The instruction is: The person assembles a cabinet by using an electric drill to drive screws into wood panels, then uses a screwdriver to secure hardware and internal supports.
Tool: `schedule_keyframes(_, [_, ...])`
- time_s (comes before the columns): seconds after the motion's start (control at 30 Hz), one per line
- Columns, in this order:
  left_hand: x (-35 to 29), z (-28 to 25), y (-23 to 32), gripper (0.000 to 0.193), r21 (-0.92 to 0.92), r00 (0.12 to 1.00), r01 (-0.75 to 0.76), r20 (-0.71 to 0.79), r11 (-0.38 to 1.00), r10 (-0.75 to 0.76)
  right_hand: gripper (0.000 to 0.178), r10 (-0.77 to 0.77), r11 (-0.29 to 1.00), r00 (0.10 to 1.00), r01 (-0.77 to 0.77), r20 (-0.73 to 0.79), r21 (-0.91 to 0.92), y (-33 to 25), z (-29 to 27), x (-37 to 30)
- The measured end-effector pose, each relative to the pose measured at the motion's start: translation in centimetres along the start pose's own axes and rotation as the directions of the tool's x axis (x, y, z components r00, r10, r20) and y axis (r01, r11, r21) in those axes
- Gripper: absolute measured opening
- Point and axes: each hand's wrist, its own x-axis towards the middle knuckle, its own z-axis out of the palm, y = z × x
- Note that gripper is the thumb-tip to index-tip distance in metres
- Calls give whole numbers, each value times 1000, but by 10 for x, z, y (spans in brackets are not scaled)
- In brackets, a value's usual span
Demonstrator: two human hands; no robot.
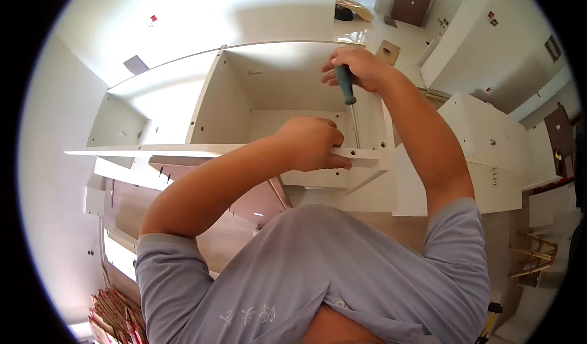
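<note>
A screwdriver with a dark green handle and a long metal shaft is in my right hand. Its shaft slants down into the right end of a white cabinet carcass, and I cannot make out exactly what the tip touches. My left hand lies over the cabinet's near white rail, with its fingers curled around the edge. Right of that hand, a small dark round fitting shows in the rail. An upright divider splits the carcass into two bays.
Below the rail at left, brownish-pink panels lean or lie. More white cabinet boxes stand at right, near a yellow-framed stand. Flattened cardboard is stacked at lower left. A white wall rises behind the carcass.
</note>
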Motion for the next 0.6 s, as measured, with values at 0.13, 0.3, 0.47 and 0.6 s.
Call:
schedule_keyframes(0.13, [0,4,-1,48,10,1000,-9,-23,1000,10,22,66,963,993,-90,-102,-252,-12,9,-9])
schedule_keyframes(0.3, [1,1,2,46,23,999,-20,-29,1000,21,23,-75,496,996,-11,-55,-868,-4,-3,12])
schedule_keyframes(0.47, [-17,1,-7,44,90,995,-38,-85,995,45,18,139,984,983,-150,-119,-95,-4,4,6])
schedule_keyframes(0.6, [-50,-25,-31,43,142,998,42,42,989,-49,19,260,964,946,-241,-192,117,1,20,6])
